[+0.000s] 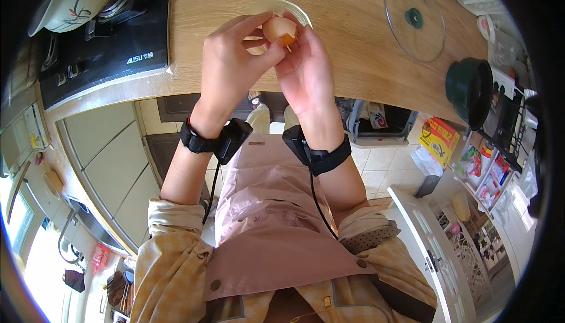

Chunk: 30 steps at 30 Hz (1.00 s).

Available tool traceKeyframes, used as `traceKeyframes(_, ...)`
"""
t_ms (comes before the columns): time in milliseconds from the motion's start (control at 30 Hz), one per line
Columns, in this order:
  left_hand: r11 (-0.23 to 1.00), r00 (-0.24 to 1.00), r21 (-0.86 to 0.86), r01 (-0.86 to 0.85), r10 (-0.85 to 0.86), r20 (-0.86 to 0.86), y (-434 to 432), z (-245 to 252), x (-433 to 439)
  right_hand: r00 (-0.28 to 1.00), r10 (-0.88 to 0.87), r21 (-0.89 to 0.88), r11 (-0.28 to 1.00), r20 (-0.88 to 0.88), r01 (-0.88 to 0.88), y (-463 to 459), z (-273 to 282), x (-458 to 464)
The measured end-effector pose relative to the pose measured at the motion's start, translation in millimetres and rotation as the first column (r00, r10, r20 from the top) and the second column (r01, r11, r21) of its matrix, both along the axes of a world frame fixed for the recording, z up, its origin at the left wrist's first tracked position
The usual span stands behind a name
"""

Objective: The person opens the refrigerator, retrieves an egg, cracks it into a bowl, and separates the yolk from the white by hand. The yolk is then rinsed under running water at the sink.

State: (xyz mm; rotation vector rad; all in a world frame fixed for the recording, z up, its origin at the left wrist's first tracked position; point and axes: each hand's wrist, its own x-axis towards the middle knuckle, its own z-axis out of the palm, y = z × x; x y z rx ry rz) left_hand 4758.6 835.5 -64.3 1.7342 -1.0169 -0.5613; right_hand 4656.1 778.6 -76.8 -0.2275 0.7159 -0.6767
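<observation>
Both of my hands hold a cracked egg [279, 29] above a bowl [296, 6] on the wooden counter. A jagged gap in the pale shell shows orange yolk. My left hand [238, 51] grips the egg from the left, its thumb at the broken edge. From the right, my right hand [307, 64] supports the shell with its fingers. The bowl lies mostly behind my hands, with its far rim visible; what it contains is hidden.
A black gas stove [106, 62] with a large patterned bowl [79, 7] is at the left. Toward the right lie a glass lid [415, 36] and a dark green pot [468, 91]. The wooden counter's near edge [375, 97] runs below my hands.
</observation>
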Motion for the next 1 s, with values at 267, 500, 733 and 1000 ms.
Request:
traceKeyframes(267, 0.999, 0.991, -0.034, 0.022, -0.017, 0.135, -2.6, 13.4, 3.6, 0.999, 0.022, 0.129, 0.991, -0.041, -0.017, -8.1, -16.0, 4.7)
traceKeyframes(500, 0.999, 0.994, -0.002, 0.049, -0.048, 0.101, -5.1, 29.9, 9.8, 1.000, -0.007, 0.142, 0.990, 0.008, 0.006, -15.1, -22.7, 4.6)
traceKeyframes(733, 0.990, 0.942, -0.052, 0.129, -0.106, 0.318, -10.2, 48.6, 13.2, 1.000, -0.002, 0.166, 0.986, 0.026, -0.002, -15.0, -29.2, 6.0)
traceKeyframes(1000, 0.932, 0.767, -0.263, 0.251, -0.026, 0.641, -16.5, 65.7, 14.9, 0.992, -0.092, 0.217, 0.973, 0.084, 0.072, -13.9, -30.4, 12.1)
